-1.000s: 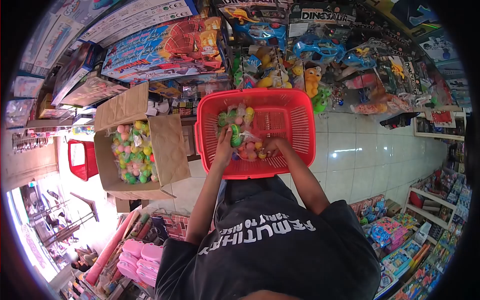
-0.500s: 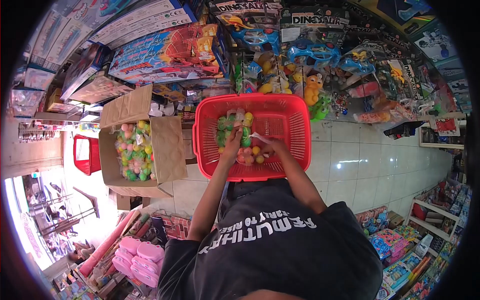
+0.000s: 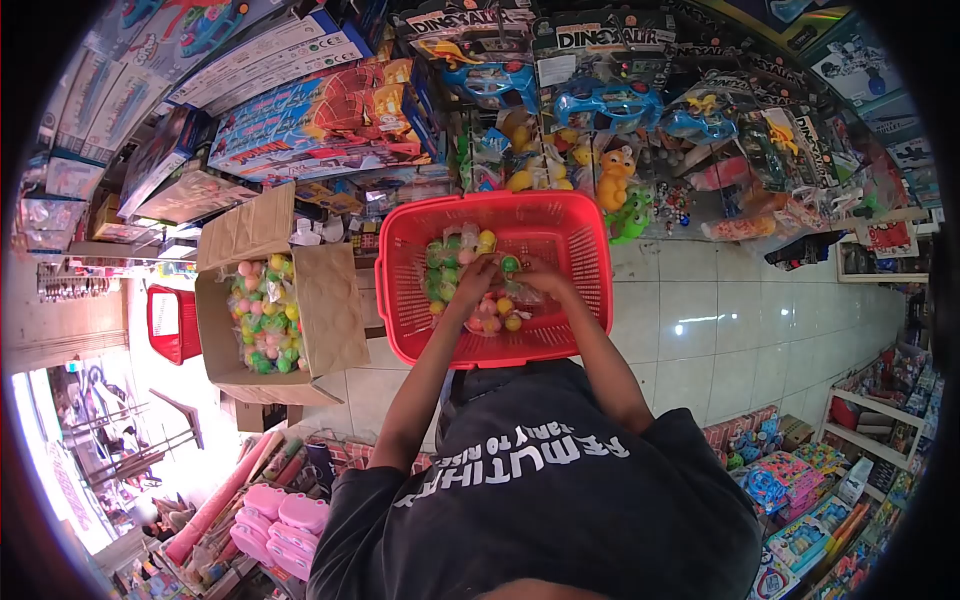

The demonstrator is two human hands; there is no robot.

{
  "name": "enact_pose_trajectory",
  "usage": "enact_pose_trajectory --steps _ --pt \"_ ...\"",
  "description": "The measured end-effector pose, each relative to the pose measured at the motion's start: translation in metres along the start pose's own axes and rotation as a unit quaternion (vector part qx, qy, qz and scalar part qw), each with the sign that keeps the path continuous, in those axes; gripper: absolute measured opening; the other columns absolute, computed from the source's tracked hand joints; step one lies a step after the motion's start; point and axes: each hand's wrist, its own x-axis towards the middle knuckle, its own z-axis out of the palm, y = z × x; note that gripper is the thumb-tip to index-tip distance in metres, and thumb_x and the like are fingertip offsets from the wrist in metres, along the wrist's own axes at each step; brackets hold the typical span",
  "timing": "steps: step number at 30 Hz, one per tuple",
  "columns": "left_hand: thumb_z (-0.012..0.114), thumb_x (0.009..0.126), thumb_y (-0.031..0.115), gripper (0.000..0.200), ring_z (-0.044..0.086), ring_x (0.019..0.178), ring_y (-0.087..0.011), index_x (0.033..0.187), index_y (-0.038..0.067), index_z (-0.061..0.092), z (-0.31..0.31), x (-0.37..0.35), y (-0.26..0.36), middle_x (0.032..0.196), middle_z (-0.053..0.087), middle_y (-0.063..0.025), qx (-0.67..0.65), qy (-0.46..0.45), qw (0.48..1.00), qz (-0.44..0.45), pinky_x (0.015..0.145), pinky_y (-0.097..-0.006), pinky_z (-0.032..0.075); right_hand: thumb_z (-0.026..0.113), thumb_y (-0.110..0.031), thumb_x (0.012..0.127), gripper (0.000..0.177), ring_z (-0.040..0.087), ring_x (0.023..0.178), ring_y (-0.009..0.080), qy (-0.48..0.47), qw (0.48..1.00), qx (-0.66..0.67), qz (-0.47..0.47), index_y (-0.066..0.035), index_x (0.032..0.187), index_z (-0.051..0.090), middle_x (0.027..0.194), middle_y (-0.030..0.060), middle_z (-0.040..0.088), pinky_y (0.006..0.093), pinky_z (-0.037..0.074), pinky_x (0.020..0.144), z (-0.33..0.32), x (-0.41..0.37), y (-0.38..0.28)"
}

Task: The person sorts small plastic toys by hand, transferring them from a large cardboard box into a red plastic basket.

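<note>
Inside a red plastic basket (image 3: 500, 347) lie small coloured balls in clear plastic bags: green balls (image 3: 441, 283) at the left, pink and orange balls (image 3: 486, 322) nearer me. Over them, my left hand (image 3: 479, 281) has its fingers closed on a clear plastic bag. My right hand (image 3: 545, 279) is close beside it, fingers drawn together on the same bag's plastic. A green ball (image 3: 510, 264) shows between the two hands. Exact fingertip contact is partly hidden.
Left of the basket stands an open cardboard box (image 3: 330, 325) full of bagged coloured balls (image 3: 267, 318). Beyond it is another red basket (image 3: 174, 323). Packaged toys (image 3: 610, 100) and boxed toys (image 3: 315, 115) line the far side. Pink bags (image 3: 290, 525) lie at lower left.
My right hand has moved up and left, closer to my left hand. A green ball now shows between them, where loose plastic was stretched before. The view has shifted slightly.
</note>
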Motion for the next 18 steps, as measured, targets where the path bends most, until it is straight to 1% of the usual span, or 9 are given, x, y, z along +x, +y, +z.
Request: enact_pose_trajectory --steps 3,4,6,7,9,10,12,15,18 --pt "0.049 0.088 0.019 0.03 0.058 0.081 -0.0151 0.115 0.004 0.052 -0.011 0.006 -0.002 0.098 0.056 -0.0084 0.109 -0.002 0.993 0.035 0.068 -0.0292 0.049 0.072 -0.027 0.072 0.044 0.058 0.082 0.0158 0.003 1.0 -0.028 -0.012 -0.004 0.106 0.057 0.094 0.0077 0.063 0.0296 0.046 0.072 -0.003 0.026 0.03" --pt "0.049 0.088 0.019 0.03 0.058 0.081 -0.0151 0.115 0.004 0.052 -0.018 0.009 -0.008 0.098 0.056 -0.0084 0.108 -0.001 0.994 0.035 0.068 -0.0292 0.049 0.072 -0.027 0.072 0.044 0.058 0.082 0.0158 0.002 1.0 -0.029 -0.011 -0.004 0.106 0.057 0.094 0.0077 0.063 0.0296 0.046 0.072 -0.003 0.028 0.032" --pt "0.05 0.085 0.017 0.029 0.058 0.081 -0.0171 0.111 0.004 0.055 -0.027 0.014 -0.017 0.095 0.059 -0.0117 0.335 0.011 0.937 0.094 0.07 -0.031 0.048 0.074 -0.03 0.067 0.044 0.059 0.074 0.0165 0.063 0.987 -0.146 -0.039 -0.003 0.098 0.06 0.084 0.0086 0.064 0.0305 0.047 0.067 -0.002 0.031 0.032" --pt "0.05 0.085 0.017 0.029 0.058 0.081 -0.0171 0.111 0.004 0.055 -0.028 0.013 -0.021 0.095 0.059 -0.0117 0.334 0.013 0.938 0.095 0.07 -0.031 0.048 0.074 -0.03 0.067 0.044 0.059 0.074 0.0165 0.061 0.986 -0.148 -0.04 -0.003 0.098 0.06 0.084 0.0086 0.064 0.0305 0.047 0.067 -0.001 0.033 0.031" --pt "0.049 0.083 0.015 0.029 0.059 0.083 -0.025 0.11 0.005 0.055 -0.03 0.007 -0.03 0.091 0.06 -0.0163 0.386 0.02 0.907 0.167 0.071 -0.0348 0.047 0.075 -0.036 0.064 0.045 0.061 0.069 0.0182 0.086 0.97 -0.223 -0.039 -0.002 0.091 0.062 0.077 0.0117 0.064 0.0322 0.047 0.063 0.007 0.034 0.029" --pt "0.049 0.083 0.015 0.029 0.059 0.083 -0.025 0.11 0.005 0.055 -0.031 0.008 -0.03 0.091 0.06 -0.0163 0.385 0.022 0.907 0.166 0.071 -0.0348 0.047 0.075 -0.036 0.064 0.045 0.061 0.069 0.0182 0.084 0.97 -0.223 -0.039 -0.002 0.091 0.062 0.077 0.0117 0.064 0.0322 0.047 0.063 0.011 0.035 0.026" --pt "0.05 0.083 0.017 0.031 0.058 0.092 -0.0335 0.11 0.003 0.054 -0.033 0.012 -0.033 0.098 0.06 -0.0207 0.39 0.004 0.908 0.151 0.079 -0.0396 0.045 0.073 -0.039 0.063 0.044 0.062 0.07 0.0197 0.023 0.957 -0.286 0.035 -0.003 0.085 0.064 0.077 0.0131 0.064 0.0331 0.048 0.064 0.015 0.038 0.022" --pt "0.049 0.08 0.01 0.028 0.057 0.085 -0.0373 0.106 0.004 0.055 -0.035 0.017 -0.035 0.092 0.059 -0.021 0.443 0.001 0.886 0.138 0.074 -0.0395 0.046 0.071 -0.037 0.065 0.038 0.062 0.07 0.0196 0.026 0.959 -0.283 0.012 -0.003 0.082 0.065 0.075 0.0126 0.064 0.0332 0.048 0.064 0.018 0.041 0.03" --pt "0.049 0.078 0.007 0.029 0.056 0.084 -0.0368 0.106 0.005 0.054 -0.028 0.01 -0.035 0.088 0.058 -0.0196 0.477 -0.004 0.865 0.155 0.073 -0.0402 0.045 0.069 -0.033 0.067 0.034 0.062 0.069 0.019 0.028 0.966 -0.255 -0.025 -0.003 0.083 0.066 0.075 0.0117 0.064 0.033 0.048 0.063 0.014 0.047 0.042"
